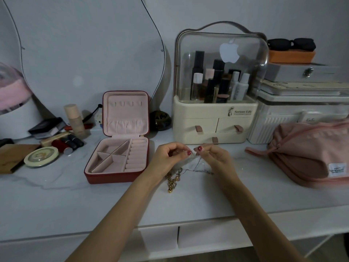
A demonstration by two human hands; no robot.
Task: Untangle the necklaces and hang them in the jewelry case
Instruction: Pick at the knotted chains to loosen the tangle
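Nearest you, both forearms reach over the white tabletop. On it, below your left wrist, lies a gold necklace in a loose heap, with a thin silver chain beside it running up toward your hands. Whether the two are knotted together where they meet cannot be told; the light is poor and the links are fine.

Your left hand and right hand are raised just above the heap, thumbs and forefingers curled and close together. Each appears to pinch the silver chain at its upper end, possibly at the clasp.

To the left, just beside your left hand, the jewelry case stands open, lid upright against the wall. Its hooks in the lid carry nothing; no necklace is hung yet.

Risks from here:
- Pulling the pinched ends apart would tighten any knot lower down.
- Lifting the silver chain could drag the gold necklace toward the table edge.
- A fine chain can slip from a fingertip pinch.
- Pushing on a hook could tip the lid shut.

Behind stand a cosmetics box and, to the right, a pink pouch.
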